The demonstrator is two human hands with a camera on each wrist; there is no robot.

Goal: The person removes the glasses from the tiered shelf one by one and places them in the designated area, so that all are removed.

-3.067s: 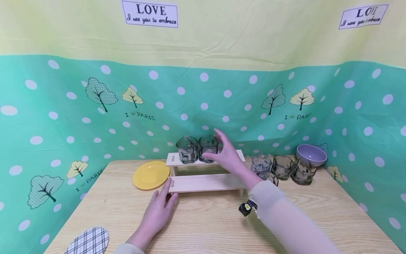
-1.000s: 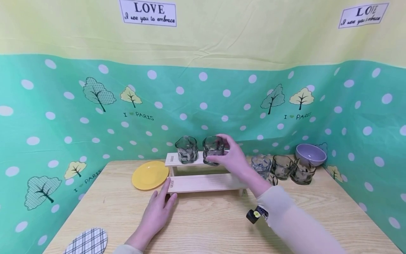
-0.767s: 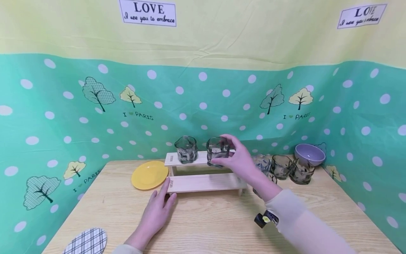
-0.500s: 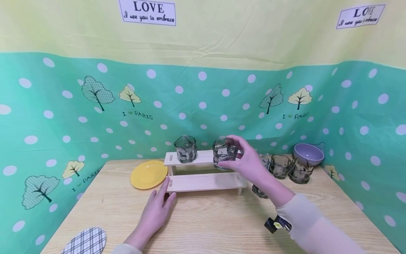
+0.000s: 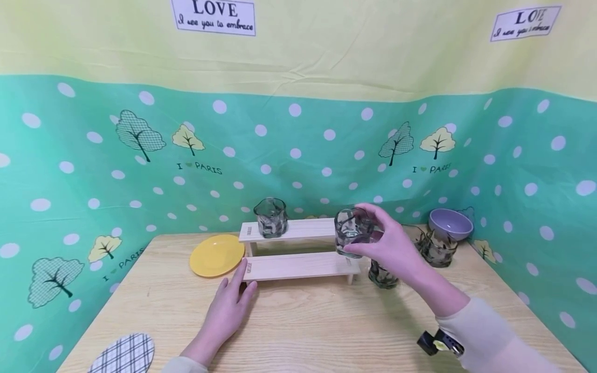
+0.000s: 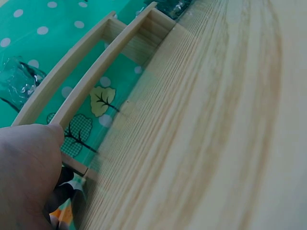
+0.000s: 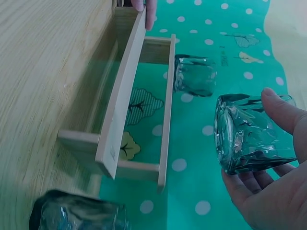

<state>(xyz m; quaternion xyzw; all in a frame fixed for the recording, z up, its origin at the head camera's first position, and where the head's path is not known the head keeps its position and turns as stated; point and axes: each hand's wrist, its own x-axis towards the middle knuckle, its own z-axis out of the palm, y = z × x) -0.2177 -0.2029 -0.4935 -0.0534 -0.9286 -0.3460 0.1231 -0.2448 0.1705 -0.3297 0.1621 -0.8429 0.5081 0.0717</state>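
Observation:
My right hand (image 5: 389,246) holds a smoky glass tumbler (image 5: 350,233) between thumb and fingers, raised off the two-tier wooden stand near its right end. In the right wrist view the tumbler (image 7: 247,134) lies across the fingers. My left hand (image 5: 226,308) rests at the left end of the lower shelf (image 5: 294,266), index finger extended along the end and thumb at the front edge. In the left wrist view the hand (image 6: 29,172) touches the shelf end; its other fingers are partly hidden. Another tumbler (image 5: 271,220) stands on the upper shelf's left part.
Right of the stand, several tumblers stand on the table, including a near one (image 5: 382,274) and a far one (image 5: 438,248); my right hand hides others. A purple bowl (image 5: 450,224) is behind them. A yellow plate (image 5: 216,255) and a checked oval mat (image 5: 125,355) lie left.
My right hand has taken hold of the right tumbler on the upper shelf, lifted it off and carried it rightward and nearer. The left hand keeps its place on the stand.

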